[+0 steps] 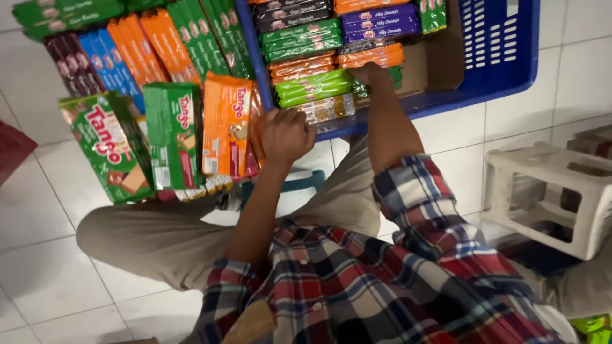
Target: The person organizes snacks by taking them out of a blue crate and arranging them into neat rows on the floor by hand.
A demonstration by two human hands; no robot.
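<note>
My left hand (287,135) is closed against a row of upright wafer packs, beside an orange pack (226,124) and next to a green pack (173,130). A larger green pack (105,146) leans at the left end of that row. My right hand (371,76) reaches into a blue plastic crate (497,70), fingers down among stacked flat wafer packs (312,64) in green, orange, purple and brown. What the right fingers grip is hidden by the packs.
More orange, blue, green and dark red packs (127,51) lie in rows on the white tiled floor (57,280) beyond my knee. A white plastic stool (554,191) stands at the right. A red object (13,150) lies at the left edge.
</note>
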